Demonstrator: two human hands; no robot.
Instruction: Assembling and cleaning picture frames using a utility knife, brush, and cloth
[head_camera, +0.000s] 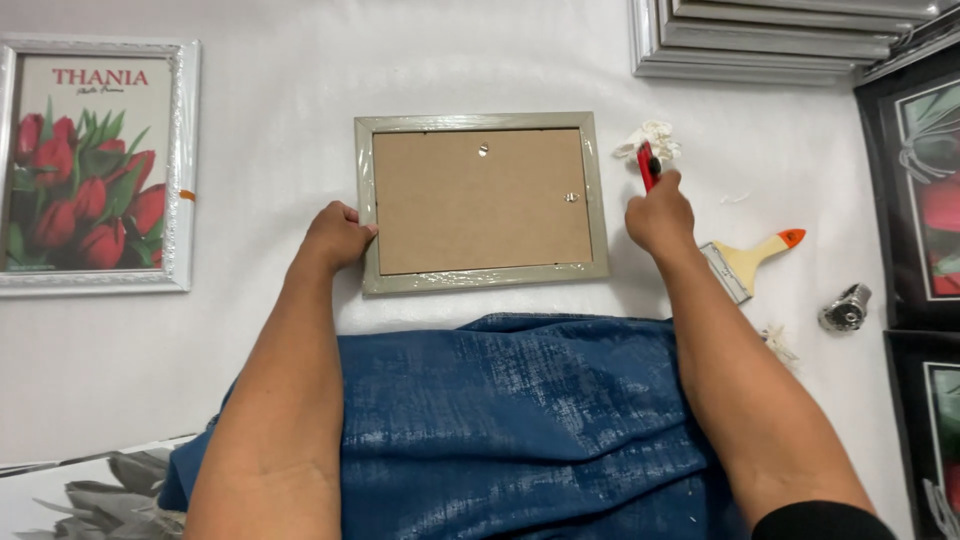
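while the picture frame (482, 203) lies face down on the white worktop (270, 80), its brown backing board turned up, the person's left hand (336, 238) rests against the frame's left edge near the lower corner, fingers curled with the tips touching the pale grey moulding. the frame sits in the middle of the view, just beyond the blue cloth (500, 420) over the person's lap, with its long axis running left to right and its short sides pointing away from and toward the person. clear film wraps the moulding and shines along the bottom rail.

the right hand (660, 215) is just off the frame's right edge, its grip closed around a red utility knife (647, 165) whose tip points away from the person, roughly parallel to the frame's short side. a crumpled scrap of film (652, 138) lies just past the knife.

near the right forearm lies a paintbrush (750, 262) with an orange-tipped handle, and further right a small metal fitting (846, 307). a framed tulip print (95, 165) lies well to the left; stacked silver frames (770, 40) sit at the top right.
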